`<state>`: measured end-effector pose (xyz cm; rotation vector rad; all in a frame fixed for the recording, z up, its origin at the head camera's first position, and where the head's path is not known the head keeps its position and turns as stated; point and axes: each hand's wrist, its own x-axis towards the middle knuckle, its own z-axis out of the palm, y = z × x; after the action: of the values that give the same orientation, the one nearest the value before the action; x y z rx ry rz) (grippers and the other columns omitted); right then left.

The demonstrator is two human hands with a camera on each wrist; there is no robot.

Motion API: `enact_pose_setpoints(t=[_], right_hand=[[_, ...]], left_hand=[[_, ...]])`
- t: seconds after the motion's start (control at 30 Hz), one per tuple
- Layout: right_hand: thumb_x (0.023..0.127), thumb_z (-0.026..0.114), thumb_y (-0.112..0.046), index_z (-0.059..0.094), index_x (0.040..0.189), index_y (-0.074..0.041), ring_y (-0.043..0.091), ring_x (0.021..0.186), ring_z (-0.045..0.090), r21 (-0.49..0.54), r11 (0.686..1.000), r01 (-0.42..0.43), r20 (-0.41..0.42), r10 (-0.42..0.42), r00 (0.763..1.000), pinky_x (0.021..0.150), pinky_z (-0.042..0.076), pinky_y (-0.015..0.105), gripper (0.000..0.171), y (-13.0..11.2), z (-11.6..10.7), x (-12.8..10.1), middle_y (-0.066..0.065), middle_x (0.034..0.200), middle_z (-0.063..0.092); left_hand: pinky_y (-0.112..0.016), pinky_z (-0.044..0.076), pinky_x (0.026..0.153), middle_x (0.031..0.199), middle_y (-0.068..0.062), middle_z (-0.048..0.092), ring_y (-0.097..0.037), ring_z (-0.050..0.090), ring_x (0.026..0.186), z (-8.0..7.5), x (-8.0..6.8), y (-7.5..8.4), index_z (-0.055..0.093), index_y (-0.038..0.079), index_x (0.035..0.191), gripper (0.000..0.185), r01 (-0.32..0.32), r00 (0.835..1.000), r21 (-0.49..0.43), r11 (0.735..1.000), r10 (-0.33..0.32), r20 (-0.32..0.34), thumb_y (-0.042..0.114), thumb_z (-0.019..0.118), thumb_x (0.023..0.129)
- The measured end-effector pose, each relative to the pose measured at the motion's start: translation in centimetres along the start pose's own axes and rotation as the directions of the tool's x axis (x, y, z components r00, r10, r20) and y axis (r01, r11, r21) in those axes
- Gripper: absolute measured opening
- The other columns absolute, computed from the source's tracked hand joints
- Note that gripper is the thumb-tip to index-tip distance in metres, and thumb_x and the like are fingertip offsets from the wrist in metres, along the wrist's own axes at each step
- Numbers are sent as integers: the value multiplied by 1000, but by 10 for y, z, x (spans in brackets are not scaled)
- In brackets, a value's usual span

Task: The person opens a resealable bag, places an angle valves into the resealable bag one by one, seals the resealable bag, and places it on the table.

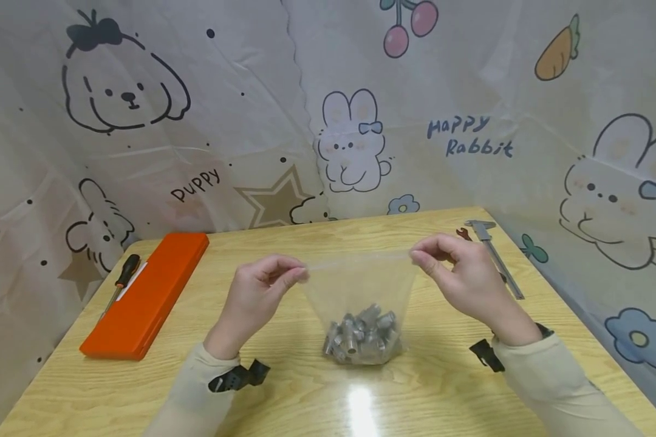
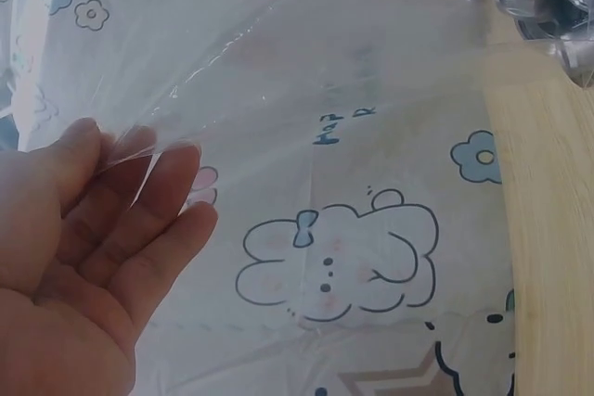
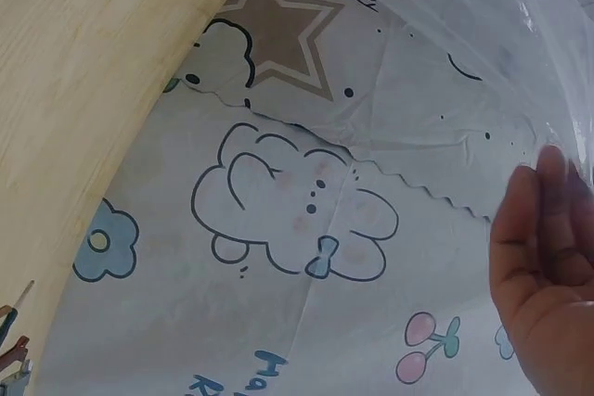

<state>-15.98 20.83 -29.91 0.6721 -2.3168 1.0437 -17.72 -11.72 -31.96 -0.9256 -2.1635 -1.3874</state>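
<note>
A clear plastic bag (image 1: pixel 361 285) stands on the wooden table with its top edge stretched between both hands. At its bottom lies a heap of grey metal pipe fittings (image 1: pixel 361 334), some showing threads in the left wrist view. My left hand (image 1: pixel 262 297) pinches the bag's upper left corner between thumb and fingers. The upper right corner is pinched by my right hand (image 1: pixel 464 279). In the left wrist view the thumb and fingertips of the left hand (image 2: pixel 111 229) meet on the thin film. Part of the right hand (image 3: pixel 552 266) shows at the bag's edge in the right wrist view.
An orange case (image 1: pixel 147 297) lies at the table's left side, with a screwdriver (image 1: pixel 123 279) along its outer edge. At the back right are a caliper (image 1: pixel 494 255) and a small reddish-brown wrench (image 1: pixel 463 233), partly behind the right hand. A printed cloth (image 1: pixel 240 91) hangs behind the table (image 1: pixel 284 394).
</note>
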Motion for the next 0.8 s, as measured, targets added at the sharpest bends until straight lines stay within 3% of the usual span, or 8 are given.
enact_pose_setpoints(t=[0.17, 0.3, 0.4, 0.57, 0.7, 0.8], right_hand=[[94, 70, -21, 71, 115, -15, 14, 100, 63, 15, 1000, -19, 79, 17, 997, 83, 52, 33, 22, -11, -2, 9, -4, 109, 70], [90, 75, -24, 69, 121, -10, 23, 113, 60, -14, 991, 136, 122, -134, 984, 96, 47, 44, 34, -32, 6, 26, 3, 119, 68], [88, 77, -29, 70, 119, -7, 25, 112, 61, -78, 957, 280, 197, -260, 945, 98, 46, 45, 38, -52, 18, 42, 6, 117, 68], [91, 74, -30, 75, 104, -10, 18, 94, 66, -133, 917, 375, 370, -306, 877, 87, 52, 37, 24, -74, 41, 61, 1, 101, 72], [92, 73, -21, 77, 90, -13, 8, 75, 62, -88, 927, 364, 425, -296, 855, 70, 52, 25, 9, -75, 52, 68, -5, 86, 70], [91, 74, -17, 77, 88, -13, 5, 72, 60, -52, 936, 348, 445, -290, 847, 66, 51, 22, 6, -74, 54, 70, -7, 83, 69]], left_hand=[[-25, 58, 73, 87, -9, 73, -14, 70, 78, 1, 0, 2, 72, 2, 94, 7, -41, 999, 24, 999, 41, -1, -1, 72, 87], [-24, 58, 73, 87, -4, 74, -13, 70, 78, 2, 1, 4, 73, 2, 93, 8, -71, 997, 65, 995, 71, -3, -2, 73, 85], [-23, 57, 74, 87, -2, 73, -13, 70, 79, 2, 0, 4, 73, 3, 93, 10, -88, 996, 81, 993, 88, 1, -2, 74, 85], [-24, 58, 74, 88, -2, 73, -14, 70, 78, 2, 1, 3, 73, 3, 94, 14, -138, 990, 77, 987, 138, 8, -6, 74, 83], [-24, 58, 74, 89, -4, 73, -16, 70, 78, 2, 1, 2, 72, 2, 94, 15, -166, 986, 61, 984, 166, 10, -8, 74, 82], [-26, 58, 74, 89, -4, 73, -15, 70, 78, 2, 1, 2, 72, 1, 94, 14, -168, 986, 52, 984, 168, 16, -7, 74, 83]])
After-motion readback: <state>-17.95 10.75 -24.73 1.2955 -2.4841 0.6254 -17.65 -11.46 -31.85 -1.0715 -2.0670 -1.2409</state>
